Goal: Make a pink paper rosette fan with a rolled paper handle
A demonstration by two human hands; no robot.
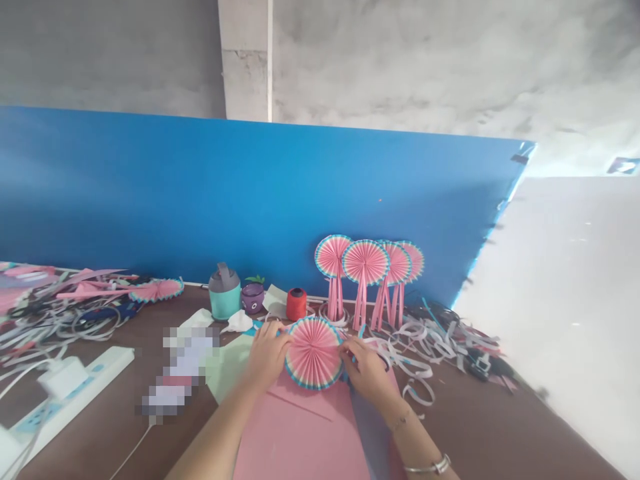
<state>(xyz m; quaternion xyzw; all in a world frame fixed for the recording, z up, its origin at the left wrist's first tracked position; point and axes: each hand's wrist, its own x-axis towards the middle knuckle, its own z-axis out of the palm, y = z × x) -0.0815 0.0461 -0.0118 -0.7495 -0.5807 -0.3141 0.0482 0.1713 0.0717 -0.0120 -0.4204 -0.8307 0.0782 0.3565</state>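
A round pleated paper fan, pink with a blue, white and yellow rim, faces me above the desk. At its left edge my left hand is closed, fingertips gripping the rim. The opposite edge is pinched by my right hand, thumb and fingers bent together. Beneath the fan lies a large pink paper sheet. Beside it, partly under my right forearm, shows a grey-purple sheet. A dark loop peeks out behind my right hand; most of it is hidden.
Several finished pink fans stand against the blue partition. Curled paper strips lie at right. Along the back are a teal bottle, a purple pot and a red spool. A white power strip sits at left.
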